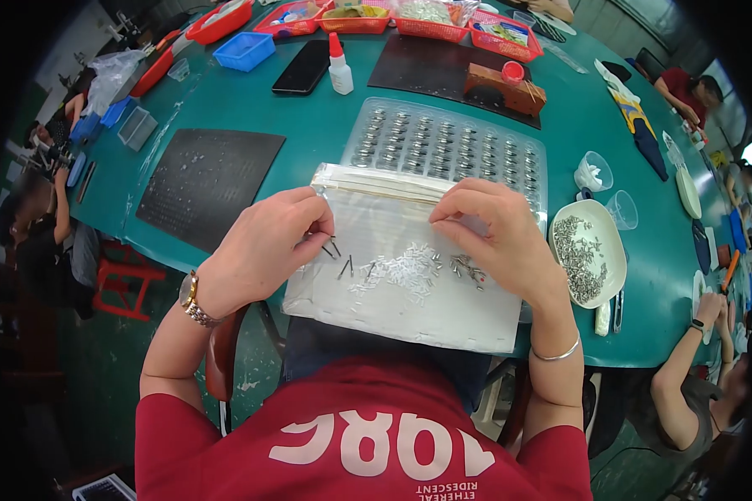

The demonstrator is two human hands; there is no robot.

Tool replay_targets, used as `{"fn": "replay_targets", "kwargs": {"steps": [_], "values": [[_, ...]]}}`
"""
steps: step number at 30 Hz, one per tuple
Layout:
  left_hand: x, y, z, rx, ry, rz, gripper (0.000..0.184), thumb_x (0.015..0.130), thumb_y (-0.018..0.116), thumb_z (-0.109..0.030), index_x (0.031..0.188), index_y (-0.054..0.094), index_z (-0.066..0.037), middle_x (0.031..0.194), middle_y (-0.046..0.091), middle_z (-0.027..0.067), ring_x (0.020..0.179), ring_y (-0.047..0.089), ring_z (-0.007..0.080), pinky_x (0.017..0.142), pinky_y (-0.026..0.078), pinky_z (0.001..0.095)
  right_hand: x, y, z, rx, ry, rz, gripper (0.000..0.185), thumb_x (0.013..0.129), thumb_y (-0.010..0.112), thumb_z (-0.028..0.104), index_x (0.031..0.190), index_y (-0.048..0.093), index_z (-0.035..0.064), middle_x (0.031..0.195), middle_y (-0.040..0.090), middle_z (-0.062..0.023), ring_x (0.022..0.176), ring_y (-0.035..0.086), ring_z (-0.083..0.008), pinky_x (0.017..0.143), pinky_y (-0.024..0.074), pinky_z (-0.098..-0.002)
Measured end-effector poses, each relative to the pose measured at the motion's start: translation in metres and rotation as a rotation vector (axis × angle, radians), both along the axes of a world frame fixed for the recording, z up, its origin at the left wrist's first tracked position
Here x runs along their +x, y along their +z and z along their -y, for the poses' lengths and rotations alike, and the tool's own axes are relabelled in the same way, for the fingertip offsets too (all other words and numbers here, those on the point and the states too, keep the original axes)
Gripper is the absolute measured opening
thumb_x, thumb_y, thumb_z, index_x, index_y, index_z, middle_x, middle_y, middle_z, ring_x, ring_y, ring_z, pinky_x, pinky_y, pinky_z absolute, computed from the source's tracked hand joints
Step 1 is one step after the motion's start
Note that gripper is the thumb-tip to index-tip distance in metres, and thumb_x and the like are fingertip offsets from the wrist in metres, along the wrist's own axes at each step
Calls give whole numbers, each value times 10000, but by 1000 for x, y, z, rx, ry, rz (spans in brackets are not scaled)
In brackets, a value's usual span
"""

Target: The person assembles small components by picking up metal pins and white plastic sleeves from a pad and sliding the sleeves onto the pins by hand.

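A pale, flat board (401,326) rests at the table edge in front of me, with a ridged strip (384,183) along its far side. Over its left part, my left hand (276,234) is closed in a pinch, and thin dark pins (332,247) show at its fingertips. More thin dark pins (346,267) lie just beside them. My right hand (497,234) pinches above the far right part of the board; whatever is between its fingertips is too small to make out. Between the hands spreads a pile of small white tubes (405,271), and small metal pieces (468,271) lie below my right hand.
Behind the board lies a clear compartment tray (443,142) of shiny metal parts. A bowl (614,265) of small metal pieces stands right. Black mats (213,179), a glue bottle (340,73), a phone (301,67), and red baskets (430,29) are farther back. Other people sit around the table.
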State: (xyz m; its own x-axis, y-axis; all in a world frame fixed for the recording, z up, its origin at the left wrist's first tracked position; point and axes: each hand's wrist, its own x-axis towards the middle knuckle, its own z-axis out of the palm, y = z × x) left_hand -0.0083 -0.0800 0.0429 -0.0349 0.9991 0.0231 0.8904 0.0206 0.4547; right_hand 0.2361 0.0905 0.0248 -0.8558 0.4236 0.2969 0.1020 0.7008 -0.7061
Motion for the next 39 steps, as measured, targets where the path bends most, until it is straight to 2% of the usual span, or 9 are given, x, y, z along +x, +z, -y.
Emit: {"fn": "replay_targets", "kwargs": {"steps": [6, 9, 12, 15, 18, 21, 24, 30, 39], "values": [[5, 11, -5, 24, 27, 129, 109, 895, 682, -11, 984, 620, 2, 911, 665, 64, 802, 677, 162, 698, 544, 306, -3, 4, 7, -41, 94, 40, 86, 821, 747, 37, 879, 697, -2, 833, 665, -118, 778, 672, -268, 723, 532, -384], [2, 2, -14, -22, 14, 534, 83, 942, 672, -14, 1016, 641, 9, 932, 693, 31, 820, 682, 106, 702, 560, 262, -7, -4, 12, -47, 110, 10, 96, 817, 751, 44, 878, 684, 12, 831, 644, -115, 802, 648, -284, 726, 517, -400], [4, 0, -33, -147, 28, 858, 83, 971, 658, -17, 1047, 651, 16, 945, 696, 16, 832, 684, 86, 731, 572, 236, -11, -10, 14, 106, 138, -45, 109, 816, 749, 49, 881, 667, 22, 838, 626, -112, 830, 630, -304, 734, 504, -411], [5, -11, -52, -140, -57, 919, 89, 980, 654, -33, 1059, 652, 9, 921, 698, 26, 815, 685, 82, 706, 566, 228, -12, -10, 14, 101, 139, -20, 116, 812, 747, 54, 878, 656, 25, 850, 614, -111, 853, 615, -321, 745, 498, -419], [10, -19, -65, -97, -81, 926, 77, 985, 648, -42, 1046, 651, 5, 909, 693, 27, 805, 680, 75, 688, 552, 214, -11, -10, 14, -16, 123, 6, 91, 845, 728, 56, 898, 662, 23, 826, 625, -106, 792, 617, -277, 719, 499, -387], [17, -22, -67, -22, -56, 919, 63, 991, 636, -47, 1035, 649, -4, 898, 682, 12, 796, 666, 65, 673, 535, 205, -7, -7, 12, -337, 3, 42, 71, 895, 696, 61, 929, 664, 7, 799, 646, -81, 715, 603, -186, 674, 493, -332], [21, -31, -65, -50, -91, 1085, 55, 987, 631, -33, 1033, 646, -7, 906, 668, -7, 795, 651, 53, 681, 531, 206, -6, -12, 5, -405, -38, -30, 86, 932, 670, 70, 955, 662, -13, 789, 662, -58, 671, 571, -110, 632, 474, -284], [21, -48, -65, -13, -119, 1031, 66, 966, 650, -13, 1032, 646, -11, 918, 659, -8, 791, 628, 40, 710, 529, 205, -9, -11, 8, -365, -88, -27, 84, 908, 692, 16, 980, 662, -15, 820, 672, -45, 710, 609, -92, 658, 501, -268], [25, -44, -63, 70, -91, 825, 75, 905, 698, -24, 974, 681, -1, 863, 658, 20, 735, 614, 59, 657, 519, 235, -12, -13, 9, -299, -110, -53, 124, 891, 703, -11, 1005, 657, 8, 842, 673, -35, 675, 595, -91, 627, 486, -259]]}}
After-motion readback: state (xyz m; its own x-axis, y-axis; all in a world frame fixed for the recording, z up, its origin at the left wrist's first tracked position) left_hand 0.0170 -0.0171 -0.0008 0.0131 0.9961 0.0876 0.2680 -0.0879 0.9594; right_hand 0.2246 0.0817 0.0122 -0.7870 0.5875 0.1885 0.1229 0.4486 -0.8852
